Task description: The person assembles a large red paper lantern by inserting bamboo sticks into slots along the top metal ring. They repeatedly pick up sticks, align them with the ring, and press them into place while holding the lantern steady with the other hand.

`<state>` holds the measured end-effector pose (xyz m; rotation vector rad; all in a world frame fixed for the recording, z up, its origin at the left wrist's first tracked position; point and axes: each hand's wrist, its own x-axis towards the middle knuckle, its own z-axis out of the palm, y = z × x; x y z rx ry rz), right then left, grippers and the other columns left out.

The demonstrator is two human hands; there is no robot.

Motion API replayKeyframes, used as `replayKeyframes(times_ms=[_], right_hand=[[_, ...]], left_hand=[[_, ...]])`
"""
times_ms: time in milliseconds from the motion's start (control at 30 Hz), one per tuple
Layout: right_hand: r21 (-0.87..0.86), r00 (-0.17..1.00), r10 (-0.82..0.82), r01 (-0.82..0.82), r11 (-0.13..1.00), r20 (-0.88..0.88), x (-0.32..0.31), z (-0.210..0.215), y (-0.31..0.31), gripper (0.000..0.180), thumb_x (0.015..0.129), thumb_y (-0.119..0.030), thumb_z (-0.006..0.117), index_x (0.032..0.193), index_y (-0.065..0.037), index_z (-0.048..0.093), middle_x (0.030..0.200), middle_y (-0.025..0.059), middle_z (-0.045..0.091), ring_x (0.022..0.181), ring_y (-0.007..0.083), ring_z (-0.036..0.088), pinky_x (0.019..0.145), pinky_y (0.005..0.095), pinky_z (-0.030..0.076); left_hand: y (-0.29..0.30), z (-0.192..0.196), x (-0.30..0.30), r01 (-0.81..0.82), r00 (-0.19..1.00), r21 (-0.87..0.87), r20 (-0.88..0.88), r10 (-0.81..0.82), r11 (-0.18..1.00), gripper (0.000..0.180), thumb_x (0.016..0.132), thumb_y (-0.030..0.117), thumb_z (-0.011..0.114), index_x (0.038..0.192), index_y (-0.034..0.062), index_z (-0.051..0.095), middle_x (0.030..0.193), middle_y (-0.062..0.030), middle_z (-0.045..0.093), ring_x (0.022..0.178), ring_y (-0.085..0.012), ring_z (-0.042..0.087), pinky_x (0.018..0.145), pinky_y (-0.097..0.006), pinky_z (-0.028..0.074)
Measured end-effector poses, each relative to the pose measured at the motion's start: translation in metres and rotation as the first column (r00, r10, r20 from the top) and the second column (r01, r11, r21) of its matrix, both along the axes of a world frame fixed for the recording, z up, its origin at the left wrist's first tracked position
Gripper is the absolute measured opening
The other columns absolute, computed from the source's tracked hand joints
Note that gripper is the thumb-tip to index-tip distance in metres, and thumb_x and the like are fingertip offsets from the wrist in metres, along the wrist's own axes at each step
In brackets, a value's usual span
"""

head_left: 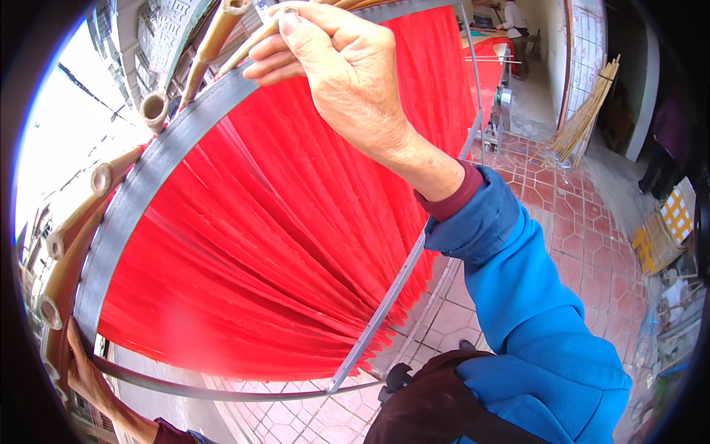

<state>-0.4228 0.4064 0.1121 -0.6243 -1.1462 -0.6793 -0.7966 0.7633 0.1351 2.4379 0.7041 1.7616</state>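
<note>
A big round frame fills the view: a grey metal hoop (129, 200) ringed with several bamboo tubes (111, 174) and hung with a pleated sheet of bright red strips (281, 222). My right hand (340, 63) reaches up to the top of the frame, fingers pinched on a thin bamboo stick (255, 41) next to the tubes. My left hand (85, 374) grips the hoop's lower left edge, by the lowest bamboo tubes. A thin metal bar (384, 307) crosses the frame diagonally in front of the red strips.
Red hexagonal floor tiles (584, 244) lie to the right. A bundle of bamboo poles (588, 111) leans on the far wall. A machine (499, 111) stands behind the frame, a person (514, 18) beyond it. Yellow crates (665, 226) sit at the right edge.
</note>
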Motion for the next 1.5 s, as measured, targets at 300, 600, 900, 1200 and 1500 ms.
replayKeyframes(times_ms=[300,600,900,1200,1500], right_hand=[[0.023,0.993,0.118,-0.118,0.993,0.018,0.002,0.001,0.008,0.022,0.106,-0.012,0.056,0.108,0.005,0.069,0.084,0.0109,0.072,0.077,0.0172,0.075,0.069,0.0291,0.063],[-0.183,0.962,-0.256,0.271,0.945,0.099,0.030,-0.023,-0.019,0.032,0.107,-0.018,0.056,0.128,0.003,0.067,0.109,0.0166,0.075,0.105,0.0252,0.074,0.087,0.0349,0.062],[-0.173,0.689,-0.662,0.720,0.672,0.295,0.100,-0.044,-0.004,0.047,0.092,-0.003,0.066,0.138,-0.009,0.061,0.150,0.0161,0.052,0.145,0.0354,0.043,0.119,0.0460,0.039],[-0.204,0.652,-0.654,0.751,0.629,0.383,0.115,-0.041,-0.010,0.059,0.083,-0.002,0.069,0.139,-0.012,0.058,0.149,0.0210,0.044,0.146,0.0454,0.033,0.110,0.0545,0.044],[-0.266,0.696,-0.579,0.708,0.655,0.426,0.122,-0.051,-0.024,0.052,0.085,-0.003,0.070,0.136,-0.005,0.060,0.149,0.0217,0.046,0.145,0.0436,0.037,0.110,0.0506,0.046]], left_hand=[[0.017,-0.010,0.006,0.002,0.989,0.114,0.148,-0.019,0.994,0.030,0.103,0.015,0.066,0.125,-0.0050,0.071,0.117,-0.0093,0.076,0.102,-0.0132,0.068,0.095,-0.030,0.051],[-0.034,-0.061,0.030,-0.227,0.909,0.319,0.409,0.082,0.920,0.041,0.099,0.014,0.071,0.135,-0.0021,0.063,0.133,-0.0134,0.067,0.116,-0.0211,0.063,0.100,-0.034,0.048],[-0.190,-0.104,0.138,0.125,0.992,0.659,-0.106,-0.073,0.742,0.042,0.090,-0.006,0.067,0.131,-0.0006,0.063,0.134,-0.0214,0.062,0.125,-0.0410,0.059,0.108,-0.051,0.046],[-0.244,-0.043,0.288,0.157,0.985,0.712,-0.065,-0.160,0.685,0.053,0.080,-0.005,0.075,0.131,0.0068,0.068,0.144,-0.0241,0.053,0.132,-0.0427,0.053,0.109,-0.049,0.046],[-0.244,-0.038,0.327,-0.064,0.997,0.677,0.005,0.082,0.733,0.056,0.081,0.004,0.077,0.134,0.0134,0.066,0.144,-0.0189,0.053,0.133,-0.0372,0.050,0.112,-0.049,0.041]])
